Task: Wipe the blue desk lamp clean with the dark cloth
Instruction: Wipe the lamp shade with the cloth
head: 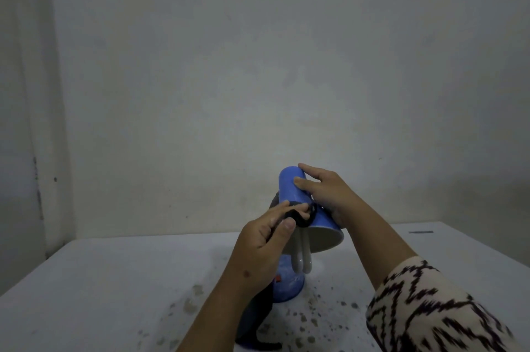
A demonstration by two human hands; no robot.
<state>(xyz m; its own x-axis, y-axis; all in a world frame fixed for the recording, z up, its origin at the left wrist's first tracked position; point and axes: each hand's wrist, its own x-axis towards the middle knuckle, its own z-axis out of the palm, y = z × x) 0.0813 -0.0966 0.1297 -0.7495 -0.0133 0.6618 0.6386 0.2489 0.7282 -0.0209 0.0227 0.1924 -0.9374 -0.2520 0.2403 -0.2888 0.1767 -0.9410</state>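
The blue desk lamp [289, 188] stands on a pale table, its cone shade tilted down to the right with a white tube bulb [301, 257] showing under it. My right hand [321, 191] grips the top and right side of the shade. My left hand [263, 239] pinches the dark cloth [304, 218] against the shade's lower left side. More of the cloth hangs down below my left forearm [255, 320]. The lamp's blue base [286, 285] sits partly hidden behind my left wrist.
The pale table [114, 280] carries dark specks and stains around the lamp base. A grey wall [258, 64] rises close behind the table. A small dark strip [421, 232] lies at the far right edge. My right sleeve is patterned black and cream.
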